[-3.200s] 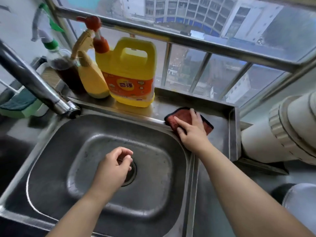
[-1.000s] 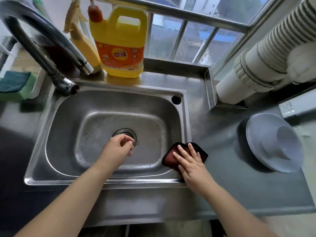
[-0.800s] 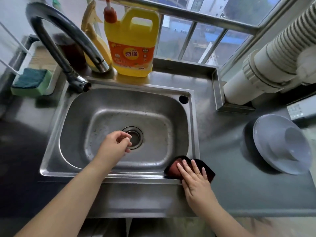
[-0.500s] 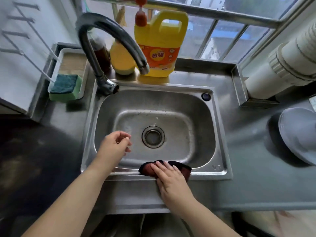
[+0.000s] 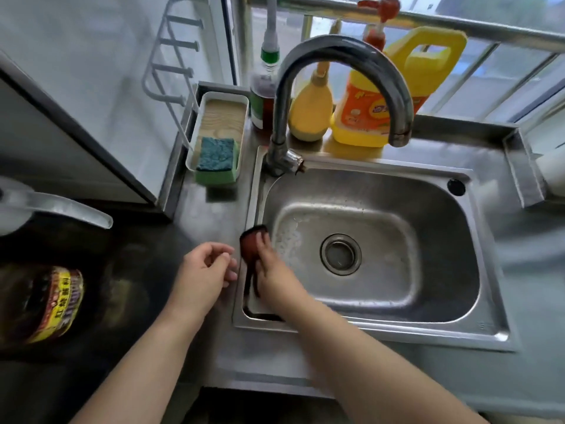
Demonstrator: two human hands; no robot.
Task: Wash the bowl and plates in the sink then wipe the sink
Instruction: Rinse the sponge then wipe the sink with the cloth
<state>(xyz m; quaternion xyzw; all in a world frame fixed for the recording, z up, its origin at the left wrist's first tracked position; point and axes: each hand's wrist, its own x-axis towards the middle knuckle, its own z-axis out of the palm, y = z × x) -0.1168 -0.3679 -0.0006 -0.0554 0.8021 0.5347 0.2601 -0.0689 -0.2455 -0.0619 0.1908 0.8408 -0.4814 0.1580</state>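
on the sink rim, right hand presses cloth

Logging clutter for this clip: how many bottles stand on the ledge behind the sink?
3: a dark bottle with a green collar left of the tap, a yellow spray bottle behind it, a yellow jug rightmost. Others could be hidden.

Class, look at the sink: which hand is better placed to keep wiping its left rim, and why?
The right hand. It already presses the dark red cloth against the sink's left rim. The left hand hovers over the counter beside it, loosely curled and holding nothing.
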